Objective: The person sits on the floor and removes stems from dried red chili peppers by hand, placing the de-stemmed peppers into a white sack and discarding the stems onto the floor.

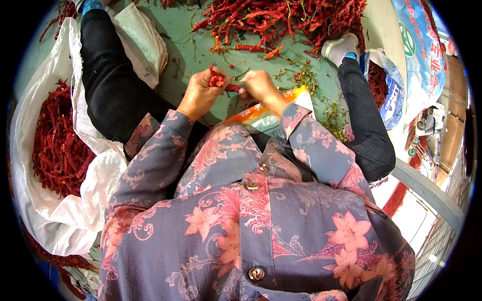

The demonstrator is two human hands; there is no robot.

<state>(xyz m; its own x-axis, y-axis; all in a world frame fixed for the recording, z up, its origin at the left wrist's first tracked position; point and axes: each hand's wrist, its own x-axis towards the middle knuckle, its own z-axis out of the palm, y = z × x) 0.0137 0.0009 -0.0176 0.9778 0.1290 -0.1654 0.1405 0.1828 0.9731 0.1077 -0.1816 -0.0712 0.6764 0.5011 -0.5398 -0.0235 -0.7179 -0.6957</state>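
My left hand [201, 90] is closed around a few wrinkled dried red chili peppers [216, 81]. One of them points out to the right, towards my other hand. My right hand [261, 88] is curled close beside it and blurred by motion; whether a stem or a pepper sits between its fingers cannot be told. Beyond both hands lies a large heap of dried red chilies [278, 19] with some stems attached. A few orange-red chilies [274, 52] lie loose at the heap's near edge.
Left of my leg, an open white woven sack [99, 180] holds many dried chilies [62, 150]. Plucked green stems [307, 77] are scattered on the green floor [180, 56] at right. An orange-and-white printed bag [256, 113] lies under my right wrist. A blue-and-white bag [393, 101] of chilies stands at right.
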